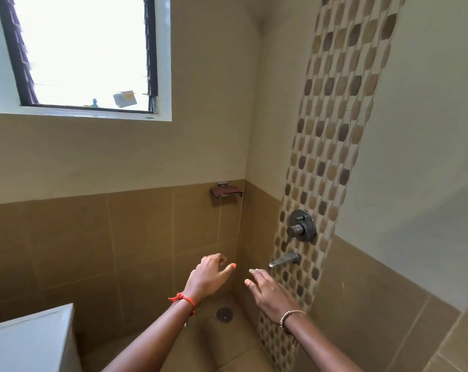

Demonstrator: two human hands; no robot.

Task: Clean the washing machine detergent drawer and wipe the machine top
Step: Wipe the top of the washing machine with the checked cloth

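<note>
Grip empty on both: left hand [208,275] loosely curled, right hand [267,288] straight-fingered near the spout [283,260], white unit [26,342] well apart.

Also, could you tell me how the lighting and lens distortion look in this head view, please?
Head view: the window is blown out to white; the mosaic tile strip bows from wide-angle distortion; the tap below it is sharp.
</note>
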